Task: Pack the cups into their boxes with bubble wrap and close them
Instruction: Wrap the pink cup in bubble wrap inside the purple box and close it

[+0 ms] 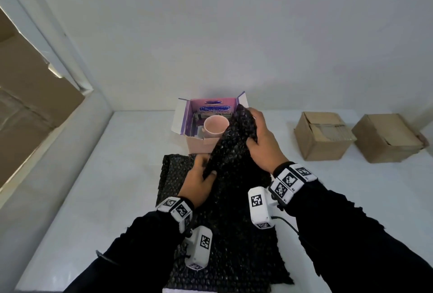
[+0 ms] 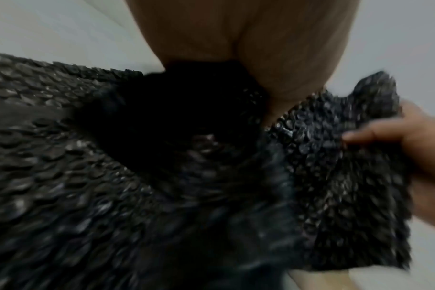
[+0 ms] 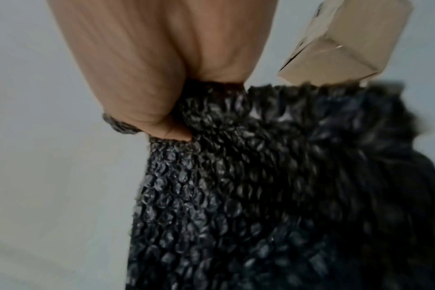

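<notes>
I hold the black bubble wrap [image 1: 230, 152] lifted over the table [image 1: 117, 175], my left hand [image 1: 199, 181] pinching its near edge, my right hand [image 1: 262, 138] gripping its far end. Only the head view shows the pink cup [image 1: 215, 126] sitting in the open purple box [image 1: 187, 117]; the right wrist view catches a closed cardboard box [image 3: 348, 45].

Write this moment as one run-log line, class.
left hand: grips black bubble wrap | right hand: grips same sheet | pink cup: in open purple box, unwrapped | two brown boxes: closed
</notes>
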The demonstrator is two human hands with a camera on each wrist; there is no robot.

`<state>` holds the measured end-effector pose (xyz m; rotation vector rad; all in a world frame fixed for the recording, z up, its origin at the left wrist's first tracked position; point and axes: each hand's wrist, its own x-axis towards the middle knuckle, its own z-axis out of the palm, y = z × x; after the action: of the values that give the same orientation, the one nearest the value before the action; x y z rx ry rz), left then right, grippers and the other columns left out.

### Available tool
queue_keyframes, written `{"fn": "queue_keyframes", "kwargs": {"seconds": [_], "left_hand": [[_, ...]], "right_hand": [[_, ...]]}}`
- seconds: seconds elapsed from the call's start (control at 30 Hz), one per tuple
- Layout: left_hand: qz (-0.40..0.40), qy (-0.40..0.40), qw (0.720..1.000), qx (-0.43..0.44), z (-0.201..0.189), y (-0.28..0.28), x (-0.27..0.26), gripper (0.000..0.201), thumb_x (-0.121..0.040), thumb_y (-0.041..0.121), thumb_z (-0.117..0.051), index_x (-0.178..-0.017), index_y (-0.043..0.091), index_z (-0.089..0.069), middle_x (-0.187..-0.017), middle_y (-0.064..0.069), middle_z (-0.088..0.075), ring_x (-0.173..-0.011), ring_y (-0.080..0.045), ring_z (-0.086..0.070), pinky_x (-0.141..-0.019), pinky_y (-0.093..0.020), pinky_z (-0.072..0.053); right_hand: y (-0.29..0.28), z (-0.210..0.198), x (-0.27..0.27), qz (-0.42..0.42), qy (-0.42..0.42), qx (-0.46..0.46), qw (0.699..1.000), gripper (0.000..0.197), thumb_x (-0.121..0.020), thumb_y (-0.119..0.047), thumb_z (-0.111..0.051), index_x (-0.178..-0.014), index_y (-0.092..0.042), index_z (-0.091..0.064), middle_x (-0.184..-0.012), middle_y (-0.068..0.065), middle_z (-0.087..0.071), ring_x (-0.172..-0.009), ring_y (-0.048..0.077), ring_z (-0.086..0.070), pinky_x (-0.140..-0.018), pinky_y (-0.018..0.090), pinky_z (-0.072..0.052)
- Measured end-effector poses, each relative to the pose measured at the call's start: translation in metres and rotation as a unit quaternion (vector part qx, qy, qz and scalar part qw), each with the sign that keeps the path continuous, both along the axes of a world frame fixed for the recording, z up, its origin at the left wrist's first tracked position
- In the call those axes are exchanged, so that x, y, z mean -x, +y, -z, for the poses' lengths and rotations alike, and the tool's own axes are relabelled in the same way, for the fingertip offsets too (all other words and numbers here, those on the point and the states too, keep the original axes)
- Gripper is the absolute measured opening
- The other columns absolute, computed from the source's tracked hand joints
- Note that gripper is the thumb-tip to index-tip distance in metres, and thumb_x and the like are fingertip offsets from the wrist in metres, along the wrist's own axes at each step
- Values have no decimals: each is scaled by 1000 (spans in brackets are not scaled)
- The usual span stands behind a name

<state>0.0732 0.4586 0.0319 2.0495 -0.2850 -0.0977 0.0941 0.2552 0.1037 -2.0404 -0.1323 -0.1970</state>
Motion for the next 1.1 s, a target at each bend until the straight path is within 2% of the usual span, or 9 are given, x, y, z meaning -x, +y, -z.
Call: {"fn": "queue_keyframes", "kwargs": {"seconds": [0.1,0.17,0.27,0.37,0.47,0.63,0.83,0.93,1.1], "left_hand": [[-32,28,997,58,-16,5,-19,35,-83,-9,-43,-98,22,-48,-95,2,-65,-82,-4,-58,-77,-22,-43],[-78,50,991,101,-30,4,-30,34,-76,-11,-39,-85,15,-59,-88,-1,-65,-82,-13,-56,-75,-26,-42],[-70,169,936,300,-57,-3,-43,38,-76,-12,-35,-95,2,-65,-96,-13,-68,-91,-26,-62,-77,-27,-52],[-18,181,908,377,-73,-6,-58,35,-80,-4,-44,-109,-2,-61,-107,-15,-68,-99,-26,-64,-83,-28,-53],[-10,48,959,281,-82,-10,-74,30,-76,1,-61,-106,8,-62,-109,-9,-67,-101,-16,-64,-85,-23,-50],[-1,-137,982,130,-94,-2,-120,45,-76,-9,-63,-97,31,-67,-102,-4,-65,-100,-14,-63,-87,-29,-51],[-15,-284,946,-152,-110,12,-170,46,-69,27,-81,-111,25,-61,-116,0,-49,-104,-15,-52,-84,-30,-50],[-16,-267,930,-253,-106,12,-189,59,-66,30,-81,-116,22,-51,-132,-1,-45,-105,-21,-55,-77,-31,-50],[-82,-170,929,-317,-89,12,-214,22,-78,19,-65,-99,17,-62,-92,-5,-63,-82,-29,-59,-68,-34,-45]], "right_hand": [[-2,3,-4,-14,-80,26,996,76,-69,19,-37,-129,-28,-46,-124,5,-49,-115,7,-47,-104,17,-36],[-3,11,-8,-37,-78,56,995,59,-70,14,-39,-110,-23,-61,-110,3,-51,-105,10,-50,-102,30,-41],[-1,21,-14,-61,-42,100,992,33,-77,-20,-48,-106,-24,-64,-105,-3,-50,-104,15,-51,-97,44,-43],[6,18,-21,-87,-13,71,994,58,-72,-61,-64,-118,-29,-50,-115,-8,-46,-111,10,-48,-99,31,-41],[11,7,-40,-115,-14,60,991,68,-69,-45,-81,-120,-27,-40,-114,-9,-55,-103,9,-57,-89,26,-48],[4,-15,-90,-130,-53,96,985,41,-82,-15,-68,-117,-24,-49,-101,-3,-66,-89,17,-65,-78,37,-53],[10,-38,-158,-138,-98,171,971,38,-74,1,-56,-103,-22,-55,-94,0,-62,-83,23,-58,-74,41,-49],[21,-36,-189,-143,-80,192,968,41,-69,7,-52,-99,-20,-61,-93,4,-63,-85,26,-57,-77,43,-49],[41,-20,-211,-177,-26,236,955,33,-69,-16,-65,-102,-20,-59,-97,2,-57,-90,25,-53,-72,38,-48]]}}
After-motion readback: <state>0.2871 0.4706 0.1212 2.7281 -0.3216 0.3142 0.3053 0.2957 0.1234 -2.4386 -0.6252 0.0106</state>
